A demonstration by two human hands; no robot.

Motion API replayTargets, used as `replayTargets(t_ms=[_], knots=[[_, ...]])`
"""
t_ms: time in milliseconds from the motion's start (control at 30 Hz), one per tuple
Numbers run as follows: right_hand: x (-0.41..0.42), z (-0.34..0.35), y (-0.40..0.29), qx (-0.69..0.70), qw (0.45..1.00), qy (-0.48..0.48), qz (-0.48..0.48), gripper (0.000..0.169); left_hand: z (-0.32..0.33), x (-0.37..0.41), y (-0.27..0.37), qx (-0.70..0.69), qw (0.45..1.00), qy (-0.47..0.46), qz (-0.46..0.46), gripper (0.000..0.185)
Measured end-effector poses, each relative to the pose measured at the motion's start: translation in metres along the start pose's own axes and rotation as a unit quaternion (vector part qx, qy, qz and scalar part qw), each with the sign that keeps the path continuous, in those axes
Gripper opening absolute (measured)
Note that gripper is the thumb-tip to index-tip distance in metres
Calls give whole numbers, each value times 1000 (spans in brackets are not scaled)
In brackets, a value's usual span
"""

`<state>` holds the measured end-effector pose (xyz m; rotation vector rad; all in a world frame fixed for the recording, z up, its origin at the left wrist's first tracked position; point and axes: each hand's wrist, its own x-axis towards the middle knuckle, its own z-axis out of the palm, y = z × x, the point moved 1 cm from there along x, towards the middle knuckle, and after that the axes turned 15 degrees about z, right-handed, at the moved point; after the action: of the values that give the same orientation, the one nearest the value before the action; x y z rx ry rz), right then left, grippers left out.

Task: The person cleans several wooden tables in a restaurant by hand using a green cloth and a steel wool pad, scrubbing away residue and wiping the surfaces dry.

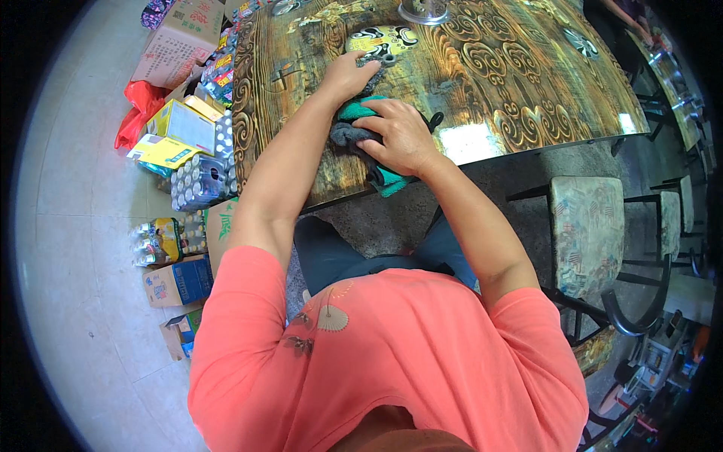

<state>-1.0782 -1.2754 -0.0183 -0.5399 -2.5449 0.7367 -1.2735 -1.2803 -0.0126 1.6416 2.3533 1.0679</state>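
My left hand (345,78) reaches over the wood-patterned tabletop (316,121), its fingers curled about a dark grey speckled thing (373,83). What that thing is stays unclear, since my hand covers part of it. Beside its far end is a small grey ring-shaped piece (388,59). Closer to the table's near edge, my right hand (404,135) grips bunched cloths from above: a green cloth (390,183) and a dark grey cloth (350,134). Part of the green cloth hangs over the edge. A black loop (436,121) sticks out to the right of my right hand.
A metal vessel (423,14) stands at the table's far side. Cartons (183,48), a red plastic bag (135,107) and shrink-wrapped cans (197,183) crowd the left. A patterned chair (587,231) is on the right. Another person's arm (624,14) shows at the upper right.
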Motion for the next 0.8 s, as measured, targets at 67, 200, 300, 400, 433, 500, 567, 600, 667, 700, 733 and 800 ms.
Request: replayTargets(t_ms=[67, 200, 300, 400, 433, 500, 567, 600, 667, 700, 733, 800], knots=[[-1, 2, 1, -3, 1000, 19, -5, 31, -14, -14, -9, -27, 999, 16, 20, 57], [2, 6, -2, 3, 1000, 22, -13, 31, -71, -95, -14, -22, 994, 95, 40, 47], [-1, 5, -4, -26, 999, 24, 13, 31, -109, -167, -6, -7, 992, 125, -3, 38], [-7, 19, -34, -19, 998, -35, -46, 33, -113, -241, -34, 11, 984, 175, -31, 37], [-6, 26, -46, -12, 996, -62, -70, 34, -111, -253, -40, -9, 979, 196, -53, 37], [-1, 47, -70, 0, 986, -91, -142, 34, -107, -258, -37, 24, 974, 218, -49, 38], [19, 67, -81, -5, 982, -115, -150, 31, -104, -252, -29, 86, 970, 222, -49, 38], [34, 80, -84, -16, 985, -100, -138, 29, -103, -252, -29, 111, 965, 235, -44, 38], [74, 101, -81, -51, 992, -57, -98, 28, -101, -253, -31, 132, 959, 247, -36, 39], [95, 106, -79, -80, 995, -15, -64, 28, -101, -250, -30, 128, 959, 250, -25, 39], [114, 110, -79, -90, 996, -1, -19, 29, -102, -249, -30, 127, 959, 253, -16, 40], [133, 123, -80, -109, 990, 86, 3, 30, -104, -248, -30, 131, 960, 249, -4, 40]])
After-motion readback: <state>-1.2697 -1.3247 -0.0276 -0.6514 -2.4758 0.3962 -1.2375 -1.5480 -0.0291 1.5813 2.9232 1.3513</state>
